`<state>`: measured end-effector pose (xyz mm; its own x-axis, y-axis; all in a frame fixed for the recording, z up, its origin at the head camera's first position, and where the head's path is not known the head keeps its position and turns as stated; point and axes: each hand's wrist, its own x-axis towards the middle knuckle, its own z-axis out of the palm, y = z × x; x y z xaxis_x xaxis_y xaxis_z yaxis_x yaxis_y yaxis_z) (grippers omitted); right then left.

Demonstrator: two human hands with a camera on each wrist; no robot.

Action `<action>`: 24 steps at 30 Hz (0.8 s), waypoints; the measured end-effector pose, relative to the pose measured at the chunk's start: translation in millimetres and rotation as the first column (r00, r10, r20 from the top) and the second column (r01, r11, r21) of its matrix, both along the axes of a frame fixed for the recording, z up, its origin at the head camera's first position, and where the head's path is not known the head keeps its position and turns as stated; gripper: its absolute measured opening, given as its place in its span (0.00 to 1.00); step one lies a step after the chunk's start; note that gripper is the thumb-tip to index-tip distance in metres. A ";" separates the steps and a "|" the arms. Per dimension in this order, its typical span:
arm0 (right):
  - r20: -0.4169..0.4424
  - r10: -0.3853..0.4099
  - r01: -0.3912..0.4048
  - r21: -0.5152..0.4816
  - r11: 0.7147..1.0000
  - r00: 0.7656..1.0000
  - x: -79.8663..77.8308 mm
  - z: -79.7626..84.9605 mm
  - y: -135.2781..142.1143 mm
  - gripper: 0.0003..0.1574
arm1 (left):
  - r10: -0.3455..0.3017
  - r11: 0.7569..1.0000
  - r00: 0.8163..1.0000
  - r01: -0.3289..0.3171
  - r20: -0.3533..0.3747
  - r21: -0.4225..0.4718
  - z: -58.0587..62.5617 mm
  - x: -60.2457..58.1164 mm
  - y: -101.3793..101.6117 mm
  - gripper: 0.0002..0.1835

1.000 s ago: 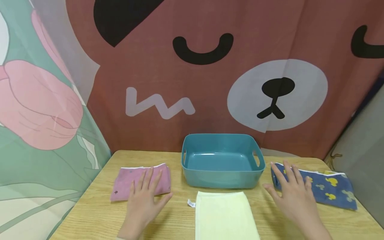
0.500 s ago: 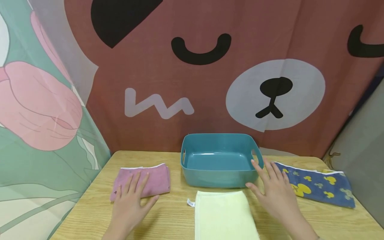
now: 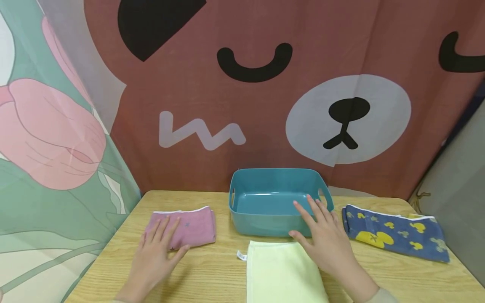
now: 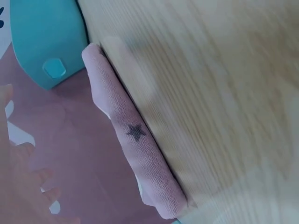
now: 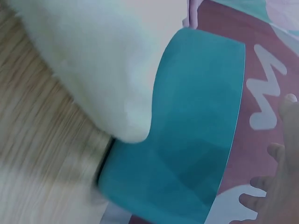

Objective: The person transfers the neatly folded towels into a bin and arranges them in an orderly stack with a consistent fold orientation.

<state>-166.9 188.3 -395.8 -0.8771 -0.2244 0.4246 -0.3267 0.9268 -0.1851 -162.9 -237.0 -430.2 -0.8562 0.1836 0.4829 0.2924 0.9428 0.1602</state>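
My left hand (image 3: 154, 254), fingers spread, hovers in front of the folded pink towel (image 3: 197, 229) at the left of the table; a dark star shows on that towel in the left wrist view. With fingers extended, my right hand (image 3: 326, 242) is over the right edge of the folded pale yellow towel (image 3: 280, 273) and hides part of the front of the teal basin (image 3: 261, 225). Neither hand holds anything. At the right lies a folded navy towel (image 3: 401, 235) with yellow figures.
The basin stands at the back middle of the wooden table (image 3: 223, 290), near a curtain (image 3: 182, 168) printed with a bear's face. A white tag (image 3: 241, 255) sticks out from the yellow towel's left side. A grey surface (image 3: 458, 202) borders the table on the right.
My right hand has moved left, from in front of the navy towel to the yellow towel and basin. My left hand has shifted somewhat left. The towels and basin have stayed put.
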 end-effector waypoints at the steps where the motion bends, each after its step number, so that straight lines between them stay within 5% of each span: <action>1: -0.001 0.008 -0.008 0.005 1.000 1.000 -0.9 0.2 -2.5 0.47 | -0.002 1.000 1.000 0.002 0.000 0.001 0.2 -0.3 -1.5 0.42; 24: -0.026 0.180 -0.181 -0.011 0.983 0.983 -16.3 9.3 -84.8 0.45 | -0.037 0.999 0.999 0.038 -0.022 0.027 -5.9 -9.6 -55.2 0.40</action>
<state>-183.2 103.5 -386.5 -0.8119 -0.3723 0.4497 -0.4932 0.8496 -0.1871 -172.5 -292.2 -436.1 -0.8381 0.2020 0.5067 0.3313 0.9264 0.1788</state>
